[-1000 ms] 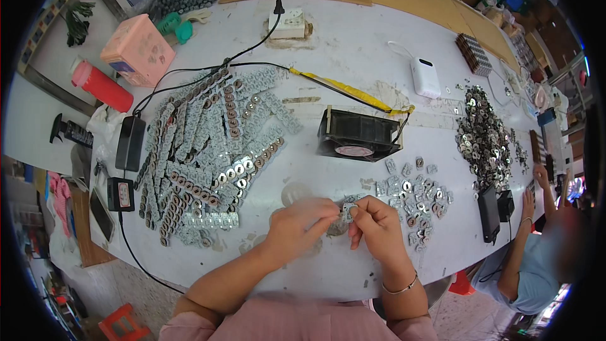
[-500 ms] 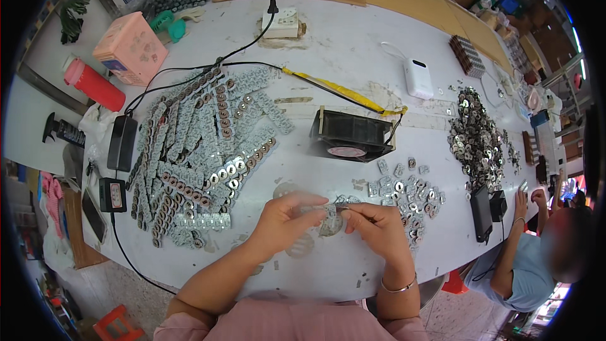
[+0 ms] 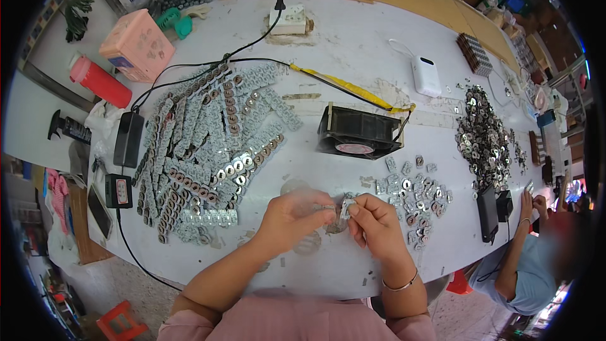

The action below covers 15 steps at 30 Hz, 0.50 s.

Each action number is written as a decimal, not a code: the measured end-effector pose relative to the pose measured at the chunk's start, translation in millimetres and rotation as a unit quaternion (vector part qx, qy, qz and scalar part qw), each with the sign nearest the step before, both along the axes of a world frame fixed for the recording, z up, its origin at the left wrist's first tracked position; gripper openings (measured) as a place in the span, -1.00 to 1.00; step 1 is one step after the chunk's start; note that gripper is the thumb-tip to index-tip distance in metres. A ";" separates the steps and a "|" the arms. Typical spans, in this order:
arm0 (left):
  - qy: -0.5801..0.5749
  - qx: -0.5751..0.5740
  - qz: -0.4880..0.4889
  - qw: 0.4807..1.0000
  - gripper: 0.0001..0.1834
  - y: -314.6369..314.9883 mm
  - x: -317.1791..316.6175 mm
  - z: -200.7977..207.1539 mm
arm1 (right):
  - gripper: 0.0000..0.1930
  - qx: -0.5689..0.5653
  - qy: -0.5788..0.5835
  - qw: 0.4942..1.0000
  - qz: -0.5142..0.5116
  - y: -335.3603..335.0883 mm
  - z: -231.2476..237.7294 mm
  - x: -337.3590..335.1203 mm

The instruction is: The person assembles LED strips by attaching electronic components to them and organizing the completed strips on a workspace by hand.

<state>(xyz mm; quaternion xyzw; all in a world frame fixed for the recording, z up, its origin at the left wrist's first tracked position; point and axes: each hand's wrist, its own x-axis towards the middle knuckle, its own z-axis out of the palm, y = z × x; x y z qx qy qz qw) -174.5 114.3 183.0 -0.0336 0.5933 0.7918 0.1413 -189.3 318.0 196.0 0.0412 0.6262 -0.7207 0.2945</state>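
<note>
Over the near middle of the table, my left hand and my right hand face each other, fingertips a small gap apart. Between my right thumb and index finger is a small silvery metal piece. The left fingers are closed in a pinch, with a bit of shiny metal at their tips, too small to name. Just right of my hands lie several loose square metal pieces, some with round discs. A big heap of metal strips with round discs in rows spreads to the left.
A small black fan stands beyond my hands. Shiny loose discs are piled at right, near a white power bank. Black cables cross the table to a socket box. A co-worker sits at the right.
My hands have drawn slightly apart, where their fingertips met before. The right hand has turned, and the metal piece now stands more upright in it. The view has shifted slightly.
</note>
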 end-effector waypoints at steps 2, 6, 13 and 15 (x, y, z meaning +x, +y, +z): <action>0.101 -0.063 0.050 0.992 -0.86 2.0 0.7 -2.1 | -0.86 0.025 0.020 0.999 -0.024 -0.8 -2.1 0.4; 0.284 -0.251 0.060 0.923 -0.81 2.7 2.8 -8.4 | -0.87 0.083 0.118 0.989 -0.034 -9.4 -14.8 5.4; 0.286 -0.248 0.090 0.921 -0.79 3.8 1.7 -9.8 | -0.89 0.080 0.066 0.994 -0.024 -11.0 0.8 3.0; 0.285 -0.251 0.091 0.921 -0.81 5.3 1.9 -10.2 | -0.88 0.082 0.052 0.995 -0.018 -8.5 -0.4 2.8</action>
